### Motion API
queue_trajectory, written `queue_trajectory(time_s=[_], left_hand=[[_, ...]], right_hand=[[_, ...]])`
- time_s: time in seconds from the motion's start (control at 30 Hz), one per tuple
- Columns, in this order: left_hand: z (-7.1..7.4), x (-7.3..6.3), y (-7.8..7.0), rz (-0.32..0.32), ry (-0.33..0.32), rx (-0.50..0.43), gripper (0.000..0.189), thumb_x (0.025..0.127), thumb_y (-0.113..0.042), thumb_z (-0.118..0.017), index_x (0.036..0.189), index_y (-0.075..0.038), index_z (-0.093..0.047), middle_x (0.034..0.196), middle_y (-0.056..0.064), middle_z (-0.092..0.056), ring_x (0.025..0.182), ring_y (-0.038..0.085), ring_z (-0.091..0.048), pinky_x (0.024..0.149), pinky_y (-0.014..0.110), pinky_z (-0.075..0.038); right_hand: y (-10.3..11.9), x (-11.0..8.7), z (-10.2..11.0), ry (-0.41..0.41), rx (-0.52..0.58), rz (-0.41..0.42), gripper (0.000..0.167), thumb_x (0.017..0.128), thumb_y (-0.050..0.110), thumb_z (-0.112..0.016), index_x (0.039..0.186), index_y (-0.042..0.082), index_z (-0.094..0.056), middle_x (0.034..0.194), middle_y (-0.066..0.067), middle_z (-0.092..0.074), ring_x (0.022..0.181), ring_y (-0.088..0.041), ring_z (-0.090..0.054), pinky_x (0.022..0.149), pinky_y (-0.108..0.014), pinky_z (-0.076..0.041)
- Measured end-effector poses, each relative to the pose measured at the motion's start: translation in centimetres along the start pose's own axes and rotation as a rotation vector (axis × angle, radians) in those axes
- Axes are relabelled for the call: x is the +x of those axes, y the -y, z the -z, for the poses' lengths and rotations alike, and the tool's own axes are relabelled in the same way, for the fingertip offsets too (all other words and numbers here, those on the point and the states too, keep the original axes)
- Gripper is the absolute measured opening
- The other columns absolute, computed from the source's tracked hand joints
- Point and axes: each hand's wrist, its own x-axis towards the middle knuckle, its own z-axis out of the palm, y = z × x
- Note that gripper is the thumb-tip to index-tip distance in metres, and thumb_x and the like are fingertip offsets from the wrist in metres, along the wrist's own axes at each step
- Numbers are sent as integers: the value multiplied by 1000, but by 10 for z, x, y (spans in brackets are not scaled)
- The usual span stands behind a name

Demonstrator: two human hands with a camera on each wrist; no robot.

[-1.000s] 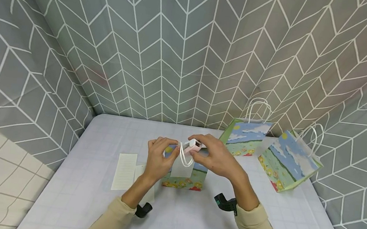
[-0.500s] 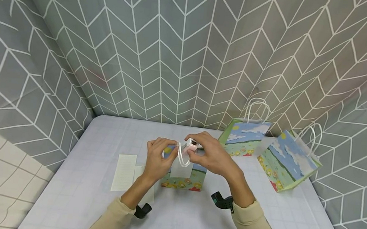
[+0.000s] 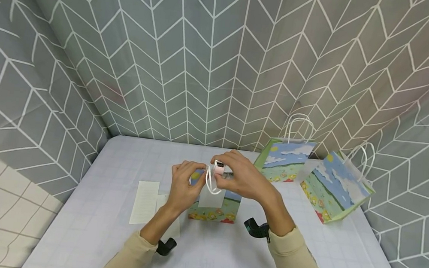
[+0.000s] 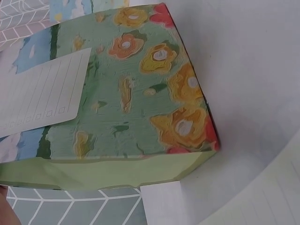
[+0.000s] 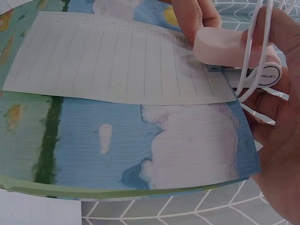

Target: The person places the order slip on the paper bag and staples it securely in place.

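A paper gift bag (image 3: 212, 215) with a painted sky and flowers stands mid-table. Against its front lies a lined paper slip (image 5: 117, 61), reaching up to the bag's top edge. My left hand (image 3: 186, 185) pinches the bag's top edge by the slip; its fingers (image 5: 192, 18) show at the corner in the right wrist view. My right hand (image 3: 241, 177) grips a small pink and white stapler (image 5: 220, 47), thumb below and fingers above. The stapler sits at the bag's top edge, over the slip's end. White cord handles (image 5: 255, 51) hang down in front of it.
Two matching bags stand at the right, one at the back (image 3: 287, 160) and one nearer (image 3: 337, 189). More lined slips (image 3: 144, 202) lie left of the left forearm, one partly under it. Patterned curtains (image 3: 209, 64) close in the table.
My right hand has moved left with the stapler, bringing it closer to my left hand, and the stapler has turned more upright. My left hand has stayed nearly still.
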Motion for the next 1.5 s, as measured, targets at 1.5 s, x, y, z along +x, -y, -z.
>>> queue_trajectory(time_s=[1.5], left_hand=[[14,19,15,-47,239,-145,42,75,-18,-85,115,-17,-73,107,-5,-73,96,13,-51,92,45,-27]], right_hand=[[-18,-14,-13,-32,60,-103,30,93,39,-72,118,22,-68,109,8,-65,101,-13,-52,85,-40,-44]])
